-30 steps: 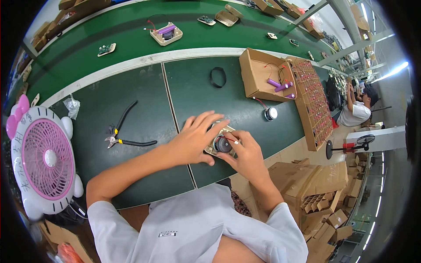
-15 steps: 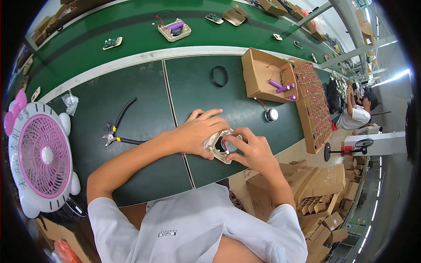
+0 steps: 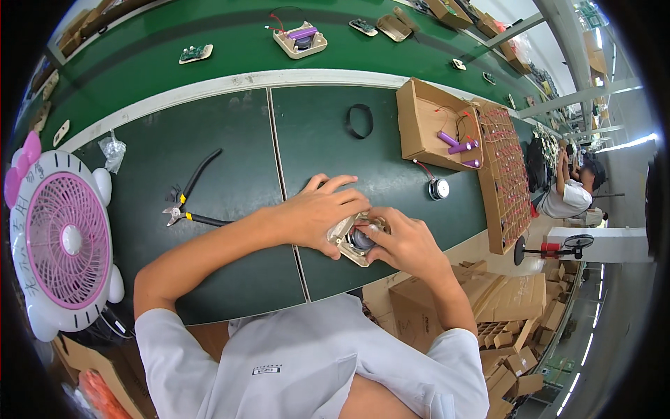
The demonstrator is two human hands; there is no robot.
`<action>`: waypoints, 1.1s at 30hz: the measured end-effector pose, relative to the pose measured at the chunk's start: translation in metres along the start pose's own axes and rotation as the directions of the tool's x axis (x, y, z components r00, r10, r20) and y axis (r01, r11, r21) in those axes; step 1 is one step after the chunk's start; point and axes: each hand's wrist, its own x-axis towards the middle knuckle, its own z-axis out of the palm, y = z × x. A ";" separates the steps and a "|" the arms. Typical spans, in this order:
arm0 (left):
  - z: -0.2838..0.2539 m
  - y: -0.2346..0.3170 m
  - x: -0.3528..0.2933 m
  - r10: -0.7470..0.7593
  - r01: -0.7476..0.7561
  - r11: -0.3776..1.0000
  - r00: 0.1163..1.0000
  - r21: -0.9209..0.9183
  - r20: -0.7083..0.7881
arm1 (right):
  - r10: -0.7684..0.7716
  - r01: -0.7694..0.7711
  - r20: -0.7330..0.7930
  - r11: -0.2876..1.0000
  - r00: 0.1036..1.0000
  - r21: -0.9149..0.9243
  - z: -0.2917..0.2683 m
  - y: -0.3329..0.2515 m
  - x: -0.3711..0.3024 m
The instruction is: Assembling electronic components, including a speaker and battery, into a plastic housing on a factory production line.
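Over the right part of the dark green table, my left hand (image 3: pixel 324 218) grips a cream plastic housing (image 3: pixel 356 256) by its left side, thumb at the near edge. Inside the housing sits a round grey speaker (image 3: pixel 362 240). My right hand (image 3: pixel 406 241) is closed at the housing's right side, its thumb and fingers on the speaker and partly covering it. A second speaker (image 3: pixel 438 188) with a short lead lies to the right of my hands. Beyond them is a black ring-shaped band (image 3: pixel 359 121).
Diagonal cutters (image 3: pixel 183 200) lie left of my forearm, near a pink and white fan (image 3: pixel 70 239). A cardboard box (image 3: pixel 419 133) holds purple cells, beside a divided tray (image 3: pixel 504 183). On the green belt (image 3: pixel 237 49) stand another housing (image 3: pixel 314 47) and circuit boards (image 3: pixel 195 54).
My right fingers have shifted on the speaker, which shows more plainly in the housing; the red lead there is now hidden. Parts on the belt have moved right. The view has shifted slightly.
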 end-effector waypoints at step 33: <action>-0.021 0.009 0.006 -0.038 0.040 0.999 0.990 -0.014 0.137 | 0.454 -0.436 -0.140 0.655 0.880 -0.617 -0.052 0.248 0.034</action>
